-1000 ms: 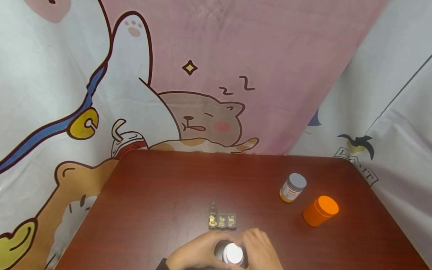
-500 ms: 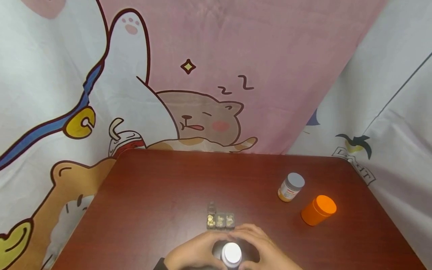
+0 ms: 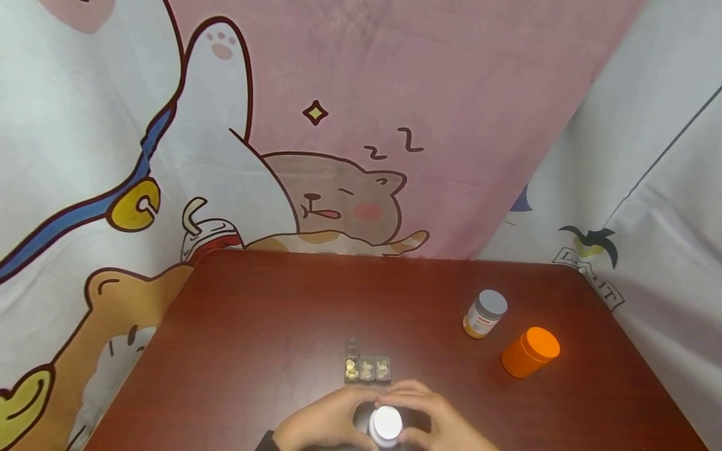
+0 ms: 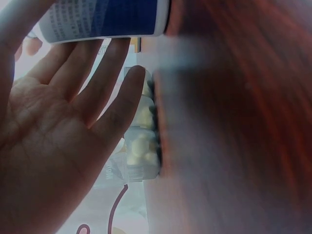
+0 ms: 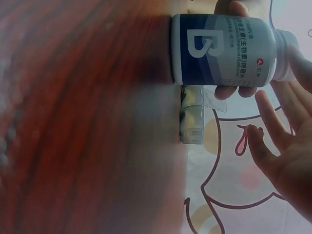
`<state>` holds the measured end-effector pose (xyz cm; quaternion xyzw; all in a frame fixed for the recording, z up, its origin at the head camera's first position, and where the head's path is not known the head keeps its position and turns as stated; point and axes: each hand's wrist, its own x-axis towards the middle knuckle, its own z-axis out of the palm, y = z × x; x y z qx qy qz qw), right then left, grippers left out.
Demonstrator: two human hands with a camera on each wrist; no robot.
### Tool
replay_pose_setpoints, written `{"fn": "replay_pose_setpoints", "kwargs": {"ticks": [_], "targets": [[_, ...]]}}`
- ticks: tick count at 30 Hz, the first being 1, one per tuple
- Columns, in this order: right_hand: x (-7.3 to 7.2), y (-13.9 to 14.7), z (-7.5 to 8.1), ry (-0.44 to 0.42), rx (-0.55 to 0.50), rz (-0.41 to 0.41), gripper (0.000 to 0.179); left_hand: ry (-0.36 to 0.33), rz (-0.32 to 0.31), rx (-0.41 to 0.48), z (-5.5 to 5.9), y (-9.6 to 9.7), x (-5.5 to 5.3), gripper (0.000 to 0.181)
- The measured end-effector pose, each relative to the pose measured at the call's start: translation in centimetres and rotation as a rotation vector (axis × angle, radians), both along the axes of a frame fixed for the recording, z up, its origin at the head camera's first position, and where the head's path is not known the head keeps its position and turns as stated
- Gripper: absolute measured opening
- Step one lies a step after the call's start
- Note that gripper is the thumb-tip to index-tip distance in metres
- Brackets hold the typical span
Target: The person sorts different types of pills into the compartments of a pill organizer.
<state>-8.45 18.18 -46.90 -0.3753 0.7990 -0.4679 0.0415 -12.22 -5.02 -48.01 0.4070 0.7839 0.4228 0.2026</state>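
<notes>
A white and blue vitamin B bottle [image 5: 222, 51] with a white cap [image 3: 388, 423] stands upright on the table at the near edge of the head view. My left hand [image 3: 329, 416] holds it, the thumb on the near side and fingers behind. From the right, my right hand [image 3: 434, 416] has its thumb and forefinger at the cap; its lower fingers spread apart in the right wrist view. Just beyond the hands lies a small clear pill organizer [image 3: 367, 369] with pale yellow tablets inside. Its left compartment has the lid [image 3: 352, 346] flipped up; two others are covered.
A grey-capped jar [image 3: 485, 314] and an orange bottle [image 3: 531, 352] stand on the right side of the brown table [image 3: 254, 313]. Cartoon-printed cloth [image 3: 479, 94] hangs behind and along both sides of the table.
My right hand drew back to the right from the cap, its fingers turning, then came slightly in toward it again. The left hand and bottle stay nearly in place.
</notes>
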Motion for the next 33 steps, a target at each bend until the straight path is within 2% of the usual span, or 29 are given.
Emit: {"fn": "replay_pose_setpoints", "kwargs": {"ticks": [3,7,11,16,19,22,23,25,27,29,31,33], "targets": [[0.1,-0.4,-0.2,0.110,0.019,-0.044,0.052,0.054,0.005,-0.017,-0.1,0.0,0.0,0.059],[0.4,-1.2,-0.4,0.244,0.040,-0.141,0.054,0.061,0.009,-0.024,-0.1,0.0,0.0,0.057],[1.2,-2.1,-0.5,0.316,0.052,-0.319,0.049,0.052,0.004,-0.009,-0.2,0.1,0.0,0.056],[1.9,-3.3,-0.8,0.443,0.119,-0.539,0.048,0.101,-0.007,0.009,-0.2,0.0,-0.1,0.056],[2.0,-3.7,-1.0,0.515,0.153,-0.608,0.051,0.068,-0.016,0.023,-0.2,0.0,-0.1,0.052],[2.0,-3.8,-1.2,0.561,0.182,-0.638,0.055,0.051,-0.021,0.020,-0.1,-0.1,-0.1,0.050],[1.9,-3.8,-1.3,0.573,0.194,-0.640,0.056,0.037,-0.022,0.021,-0.1,-0.1,-0.1,0.050],[1.9,-3.6,-1.3,0.571,0.216,-0.626,0.058,0.058,-0.022,0.011,-0.1,-0.1,-0.1,0.051],[1.8,-3.2,-1.0,0.511,0.226,-0.577,0.059,0.076,-0.022,0.011,0.0,0.0,-0.1,0.053],[1.6,-2.5,-0.6,0.410,0.196,-0.470,0.059,0.087,-0.012,0.011,-0.1,0.0,-0.1,0.055],[1.2,-1.6,0.0,0.268,0.157,-0.330,0.059,0.099,-0.006,-0.001,0.0,0.0,-0.1,0.058],[0.6,-0.7,0.5,0.102,0.132,-0.191,0.059,0.081,0.004,-0.012,0.0,0.0,-0.1,0.063]]}}
